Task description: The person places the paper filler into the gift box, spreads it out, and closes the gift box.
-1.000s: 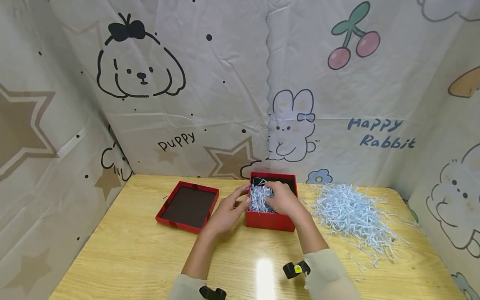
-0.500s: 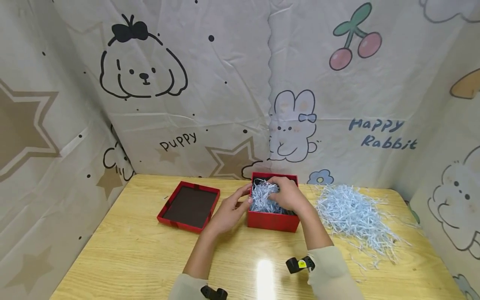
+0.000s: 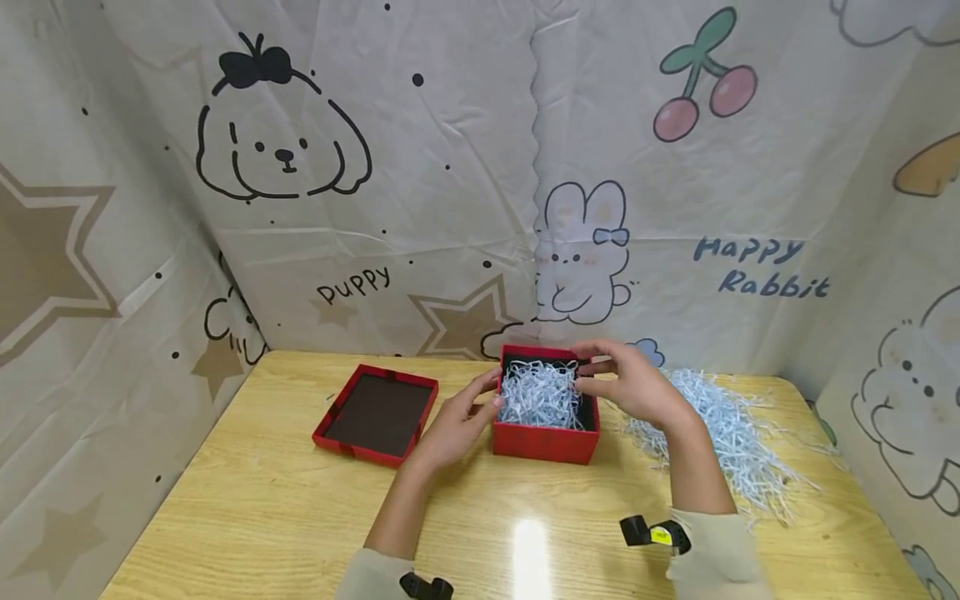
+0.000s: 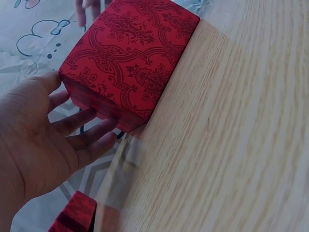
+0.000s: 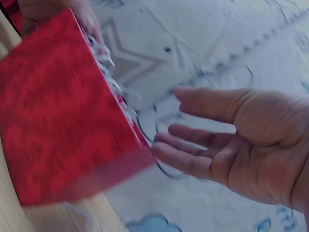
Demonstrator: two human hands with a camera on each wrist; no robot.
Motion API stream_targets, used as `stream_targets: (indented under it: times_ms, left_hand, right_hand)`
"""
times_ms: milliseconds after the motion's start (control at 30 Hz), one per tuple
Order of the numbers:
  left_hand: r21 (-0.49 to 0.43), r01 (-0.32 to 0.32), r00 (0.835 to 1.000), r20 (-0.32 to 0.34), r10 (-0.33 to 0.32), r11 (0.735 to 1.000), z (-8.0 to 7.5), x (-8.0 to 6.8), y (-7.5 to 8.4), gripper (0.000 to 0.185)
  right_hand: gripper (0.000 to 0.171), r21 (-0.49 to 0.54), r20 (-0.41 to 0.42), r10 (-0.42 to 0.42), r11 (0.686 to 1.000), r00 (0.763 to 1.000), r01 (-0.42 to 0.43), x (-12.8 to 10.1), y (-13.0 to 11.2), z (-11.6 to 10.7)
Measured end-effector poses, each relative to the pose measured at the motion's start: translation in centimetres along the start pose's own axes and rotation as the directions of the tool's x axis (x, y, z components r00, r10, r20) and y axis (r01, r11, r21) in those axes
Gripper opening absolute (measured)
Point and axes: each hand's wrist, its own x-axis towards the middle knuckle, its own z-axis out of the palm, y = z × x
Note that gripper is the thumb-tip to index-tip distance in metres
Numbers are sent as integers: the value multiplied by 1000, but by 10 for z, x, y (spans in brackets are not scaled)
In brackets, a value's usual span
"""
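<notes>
An open red box stands on the wooden table, filled with pale blue shredded paper. My left hand rests with straight fingers against the box's left wall. My right hand hovers empty at the box's far right corner, fingers relaxed and spread, just off the rim.
The box's red lid lies upside down to the left. A loose heap of blue shredded paper covers the table to the right. Printed cloth walls close in the back and both sides.
My right hand has lifted out of the box and moved right, leaving the shredded paper inside. The left hand has stayed against the box.
</notes>
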Motion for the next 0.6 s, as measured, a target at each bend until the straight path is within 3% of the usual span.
stream_targets:
  times_ms: [200,300,400,600]
  left_hand:
    - [-10,-3,1000,-8,3,1000,-1,0,0,57]
    - [-20,7,1000,0,-7,1000,0,1,1,58]
    - [-19,5,1000,2,-5,1000,2,2,2,58]
    - [-1,18,1000,2,-18,1000,0,0,2,58]
  right_hand:
    - [48,49,-144,-21,998,989,28,-27,37,-25]
    - [53,44,-265,-12,999,964,24,-45,64,-36]
    - [60,23,-372,37,999,928,-31,-62,86,-45]
    - [74,88,-443,167,986,881,-143,-82,108,-56]
